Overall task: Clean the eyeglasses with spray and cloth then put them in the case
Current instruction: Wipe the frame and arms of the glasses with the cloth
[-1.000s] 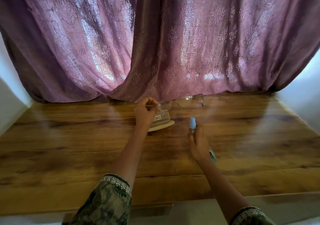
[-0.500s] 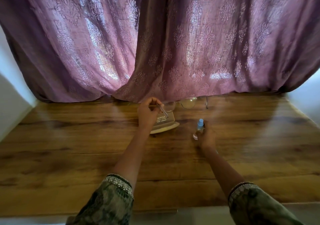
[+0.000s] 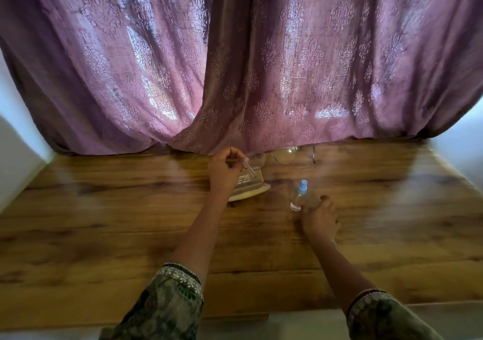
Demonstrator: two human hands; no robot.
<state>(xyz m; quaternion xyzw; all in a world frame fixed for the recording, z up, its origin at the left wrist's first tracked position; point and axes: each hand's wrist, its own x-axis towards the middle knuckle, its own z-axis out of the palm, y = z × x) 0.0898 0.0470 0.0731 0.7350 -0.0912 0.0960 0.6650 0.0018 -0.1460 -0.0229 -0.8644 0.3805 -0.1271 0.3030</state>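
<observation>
Head camera, looking down along both of your forearms onto a glossy wooden desk (image 3: 104,209) with dark grain and knots.

Your left hand (image 3: 224,173) is raised at the far edge of the desk. Its fingers (image 3: 232,156) are curled and pinch the thin temple arm of the eyeglasses (image 3: 286,155). The eyeglasses have a slim metal frame and clear, rounded lenses. They are held off the desk, stretching to the right from your hand, with the other temple arm hanging down at the far right.

Just below that hand lies the case (image 3: 247,182), tan and oblong, with a paler cream edge beneath it. A dark printed label sits on its top; the writing is too small to read.

To the right stands the spray bottle (image 3: 298,197), small and clear with a light blue cap, leaning slightly. No label is legible on it.

Your right hand (image 3: 320,219) rests low just beside the bottle's base, fingers loose and gripping nothing. Blur hides whether they touch the bottle.

Behind the desk hangs a mauve curtain (image 3: 287,65) with a shiny woven floral pattern. Both of your sleeves (image 3: 167,305) are dark green print with embroidered cuffs.
</observation>
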